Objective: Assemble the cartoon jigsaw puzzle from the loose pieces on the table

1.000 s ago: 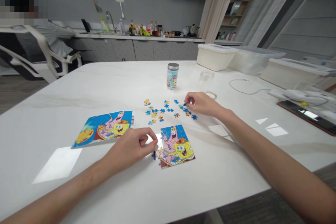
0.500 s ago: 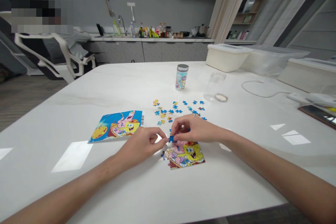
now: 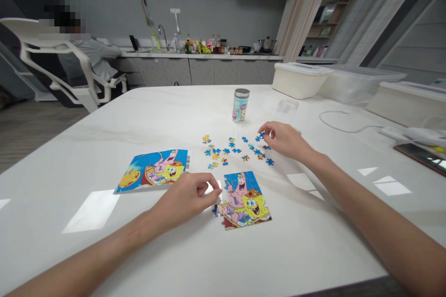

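A partly joined puzzle (image 3: 245, 202) with a pink and a yellow cartoon figure lies near the table's middle. At its left edge is my left hand (image 3: 190, 195), thumb and forefinger pinched together; whatever they hold is too small to make out. My right hand (image 3: 285, 139) reaches to the far right of the loose pieces, its fingertips closed on a blue puzzle piece (image 3: 262, 135). Several loose pieces (image 3: 226, 151) are scattered beyond the joined part. The picture card (image 3: 151, 169), showing the same figures, lies on the left, partly behind my left hand.
A printed can (image 3: 240, 106) with a silver lid stands behind the pieces. A clear jar (image 3: 288, 106) is partly hidden by my right hand. Plastic boxes (image 3: 300, 80), a white cable (image 3: 337, 123) and a dark-framed device (image 3: 423, 154) are at the right. A person sits at the back left.
My right hand has moved from the joined puzzle to the loose pieces at the back right. A blue piece now fills the puzzle's upper left corner. My left hand has barely moved.
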Tool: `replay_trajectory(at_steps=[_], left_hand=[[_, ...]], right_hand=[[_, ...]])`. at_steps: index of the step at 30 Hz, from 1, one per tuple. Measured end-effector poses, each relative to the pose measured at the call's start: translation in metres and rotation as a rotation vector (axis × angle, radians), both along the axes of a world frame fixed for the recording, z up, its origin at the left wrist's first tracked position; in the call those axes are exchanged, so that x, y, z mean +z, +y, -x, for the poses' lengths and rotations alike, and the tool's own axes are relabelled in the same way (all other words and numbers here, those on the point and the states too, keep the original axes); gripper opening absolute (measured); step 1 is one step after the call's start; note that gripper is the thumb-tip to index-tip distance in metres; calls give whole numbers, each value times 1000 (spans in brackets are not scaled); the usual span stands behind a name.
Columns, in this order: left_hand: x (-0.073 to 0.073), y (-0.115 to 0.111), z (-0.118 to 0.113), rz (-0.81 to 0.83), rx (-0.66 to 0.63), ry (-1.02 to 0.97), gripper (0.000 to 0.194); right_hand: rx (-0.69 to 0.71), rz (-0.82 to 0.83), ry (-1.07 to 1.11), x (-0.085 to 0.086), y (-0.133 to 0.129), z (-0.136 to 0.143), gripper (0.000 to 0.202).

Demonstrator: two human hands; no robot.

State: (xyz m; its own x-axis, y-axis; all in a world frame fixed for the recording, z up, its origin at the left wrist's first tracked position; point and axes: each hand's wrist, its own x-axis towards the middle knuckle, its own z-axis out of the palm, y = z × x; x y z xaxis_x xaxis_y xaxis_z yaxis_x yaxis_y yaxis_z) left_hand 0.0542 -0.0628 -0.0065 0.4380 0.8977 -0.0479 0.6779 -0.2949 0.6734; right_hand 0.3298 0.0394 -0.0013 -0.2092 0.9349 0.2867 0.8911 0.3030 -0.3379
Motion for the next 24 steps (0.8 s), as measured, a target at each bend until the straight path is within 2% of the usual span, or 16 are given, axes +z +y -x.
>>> replay_trajectory(at_steps=[3, 13, 24], left_hand=[[0, 0, 0, 13, -2, 10, 24], [0, 1, 0, 2, -9, 12, 24], [-2, 2, 0, -2, -14, 13, 24]], right_hand=[[-39, 34, -99, -3, 2, -7, 19], [37, 114, -167, -7, 3, -8, 11], [52, 207, -180, -5, 7, -13, 18]])
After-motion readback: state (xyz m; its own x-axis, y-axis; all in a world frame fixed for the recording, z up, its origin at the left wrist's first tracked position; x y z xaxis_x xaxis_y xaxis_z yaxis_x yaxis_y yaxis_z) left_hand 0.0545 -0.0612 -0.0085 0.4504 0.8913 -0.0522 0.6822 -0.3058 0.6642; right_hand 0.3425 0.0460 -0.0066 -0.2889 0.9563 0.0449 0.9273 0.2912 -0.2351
